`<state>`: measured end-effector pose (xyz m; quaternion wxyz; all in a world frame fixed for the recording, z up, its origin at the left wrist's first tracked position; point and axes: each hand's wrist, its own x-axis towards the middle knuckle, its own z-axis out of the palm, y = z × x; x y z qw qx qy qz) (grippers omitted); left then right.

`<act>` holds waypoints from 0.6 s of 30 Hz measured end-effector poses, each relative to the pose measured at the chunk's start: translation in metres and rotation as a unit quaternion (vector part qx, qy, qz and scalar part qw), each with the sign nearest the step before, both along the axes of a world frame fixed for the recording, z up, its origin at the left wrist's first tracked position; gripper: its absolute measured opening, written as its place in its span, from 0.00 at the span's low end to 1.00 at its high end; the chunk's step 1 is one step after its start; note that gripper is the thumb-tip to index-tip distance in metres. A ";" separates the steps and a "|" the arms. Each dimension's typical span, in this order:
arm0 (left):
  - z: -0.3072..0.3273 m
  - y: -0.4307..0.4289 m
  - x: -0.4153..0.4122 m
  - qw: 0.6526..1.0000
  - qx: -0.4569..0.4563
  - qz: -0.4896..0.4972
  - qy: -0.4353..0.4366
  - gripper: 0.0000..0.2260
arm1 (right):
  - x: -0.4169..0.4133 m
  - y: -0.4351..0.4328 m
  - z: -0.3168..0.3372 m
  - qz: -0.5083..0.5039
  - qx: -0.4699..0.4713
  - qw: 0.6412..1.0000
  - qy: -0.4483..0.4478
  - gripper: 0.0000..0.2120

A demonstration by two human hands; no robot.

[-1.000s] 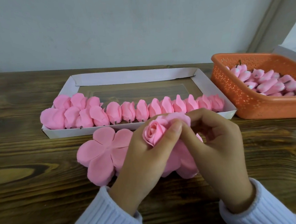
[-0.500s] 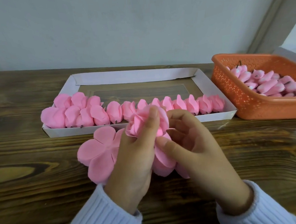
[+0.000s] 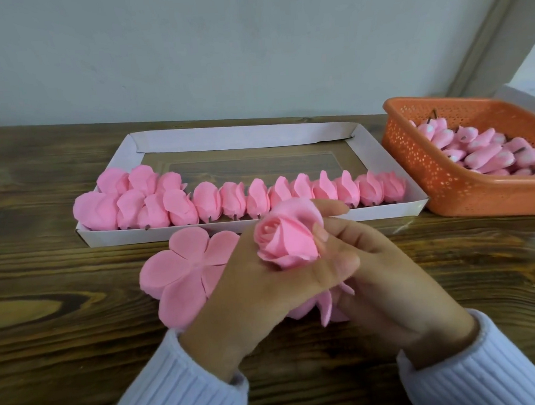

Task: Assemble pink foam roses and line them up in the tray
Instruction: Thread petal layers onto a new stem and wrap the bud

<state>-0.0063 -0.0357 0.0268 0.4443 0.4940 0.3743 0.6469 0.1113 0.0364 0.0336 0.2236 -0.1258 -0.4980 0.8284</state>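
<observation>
The left hand [image 3: 258, 284] is curling round the rose [image 3: 285, 235], holding it up just in front of the tray [image 3: 121, 238]. The right hand [image 3: 383, 273] is pinching its outer petals, seemingly so they are hugging the bud. A spare petal sheet [image 3: 185, 270] is lying beside them.

One tray [image 3: 224, 137], one basket [image 3: 430, 167], one petal piece [image 3: 182, 270], one held rose [image 3: 285, 235], sixteen-odd trayed roses [image 3: 206, 201].
</observation>
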 end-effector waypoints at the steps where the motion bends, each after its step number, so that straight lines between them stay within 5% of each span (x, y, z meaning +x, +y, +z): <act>1: 0.001 0.000 0.000 1.000 0.003 -0.015 -0.002 0.16 | 0.000 0.001 0.000 0.008 -0.011 1.000 -0.002 0.13; 13: -0.007 0.004 0.002 0.993 -0.026 0.106 -0.039 0.13 | 0.003 0.006 -0.003 -0.023 0.048 0.998 -0.023 0.19; 18: -0.005 0.006 -0.003 0.982 -0.032 0.139 -0.124 0.14 | 0.006 0.007 0.002 -0.081 0.244 0.966 -0.036 0.14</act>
